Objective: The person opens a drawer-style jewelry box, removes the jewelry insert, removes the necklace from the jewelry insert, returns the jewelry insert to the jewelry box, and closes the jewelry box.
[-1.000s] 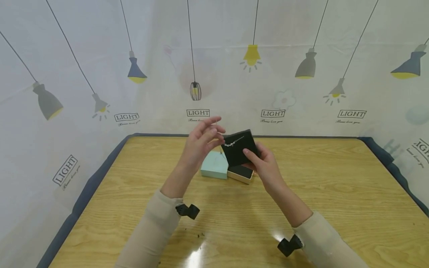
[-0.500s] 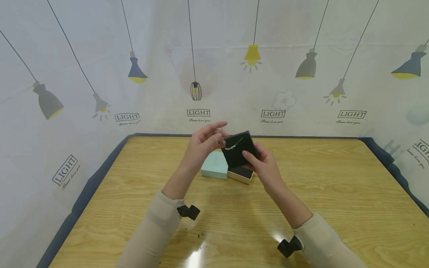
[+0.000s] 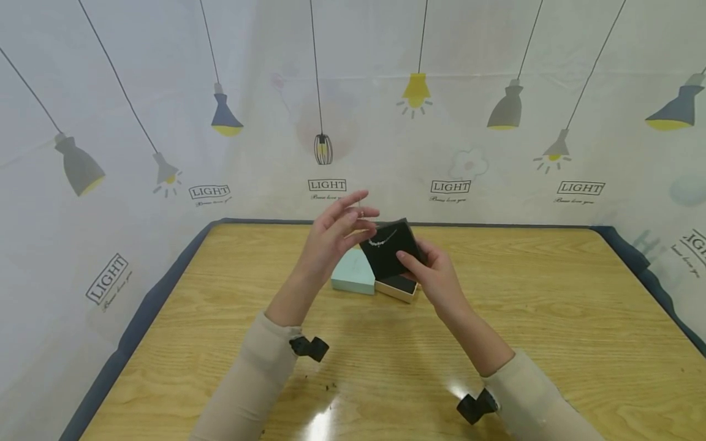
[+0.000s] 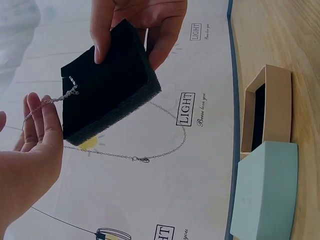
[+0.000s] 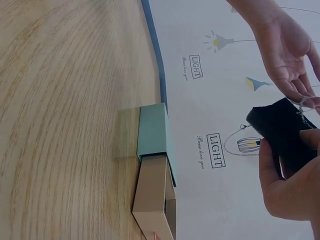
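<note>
My right hand (image 3: 441,272) grips a black foam pad (image 3: 385,256) by its right side, thumb on the front face. A thin silver chain necklace (image 4: 69,93) with small stones runs across the pad's face. Part of the chain hangs behind the pad in a loop, with its clasp (image 4: 141,160) visible in the left wrist view. My left hand (image 3: 333,236) is at the pad's left edge. The chain lies over its extended fingers (image 4: 50,117), and the thumb stands apart from them.
On the wooden table (image 3: 551,294), below the hands, a pale mint box lid (image 3: 353,278) stands against a beige box (image 3: 396,291) with a black inside. A white curtain (image 3: 375,135) printed with lamps rises behind the table's far edge.
The pad has tilted and shifted slightly left and down. The left hand's fingers drew together around half a second ago and are spread again now. The lid and box have not moved.
</note>
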Demonstrator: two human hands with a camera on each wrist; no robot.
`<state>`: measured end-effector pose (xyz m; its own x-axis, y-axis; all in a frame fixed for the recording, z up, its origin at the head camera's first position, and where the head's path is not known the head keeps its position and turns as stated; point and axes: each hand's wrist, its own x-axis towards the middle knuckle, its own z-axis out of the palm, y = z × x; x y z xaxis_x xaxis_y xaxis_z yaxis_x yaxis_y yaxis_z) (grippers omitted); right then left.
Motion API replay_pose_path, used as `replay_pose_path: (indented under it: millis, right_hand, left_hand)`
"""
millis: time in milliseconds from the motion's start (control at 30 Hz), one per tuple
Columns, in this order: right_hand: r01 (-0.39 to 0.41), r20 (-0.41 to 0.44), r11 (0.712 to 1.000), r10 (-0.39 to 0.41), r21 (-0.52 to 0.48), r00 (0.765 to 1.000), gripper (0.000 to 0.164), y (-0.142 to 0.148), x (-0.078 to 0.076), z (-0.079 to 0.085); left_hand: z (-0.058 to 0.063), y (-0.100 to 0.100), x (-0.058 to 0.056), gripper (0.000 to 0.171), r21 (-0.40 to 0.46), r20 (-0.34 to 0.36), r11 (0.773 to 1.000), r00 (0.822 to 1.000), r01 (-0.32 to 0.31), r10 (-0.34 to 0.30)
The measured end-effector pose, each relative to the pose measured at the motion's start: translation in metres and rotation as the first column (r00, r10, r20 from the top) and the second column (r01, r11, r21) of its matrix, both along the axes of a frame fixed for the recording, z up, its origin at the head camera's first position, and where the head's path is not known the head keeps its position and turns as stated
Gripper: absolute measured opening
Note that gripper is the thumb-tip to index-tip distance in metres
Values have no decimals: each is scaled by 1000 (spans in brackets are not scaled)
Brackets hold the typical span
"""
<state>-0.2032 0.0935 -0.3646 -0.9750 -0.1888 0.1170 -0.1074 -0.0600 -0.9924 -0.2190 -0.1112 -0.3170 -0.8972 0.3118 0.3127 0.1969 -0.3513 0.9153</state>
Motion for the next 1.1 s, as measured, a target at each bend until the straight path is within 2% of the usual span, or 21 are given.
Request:
replay_pose_path:
  millis: [400, 600, 933, 1100]
  right_hand:
    - [-2, 2, 1000, 2, 20, 1000, 42, 1, 0, -1]
    - [0, 8, 999, 0, 53, 1000, 42, 2, 0, 0]
    - [-6, 2, 999, 6, 40, 1000, 42, 2, -2, -3]
    - [-5, 8, 999, 4, 40, 1000, 42, 2, -2, -3]
  left_hand:
    - [-1, -1, 2, 49, 3, 50, 999, 998, 39, -39]
    - [-2, -1, 2, 55, 15, 67, 1000, 997, 28, -29]
    - [-3, -1, 2, 45, 2, 12, 999, 999, 47, -47]
    - [-4, 0, 0, 41, -32, -2, 999, 999, 38, -39]
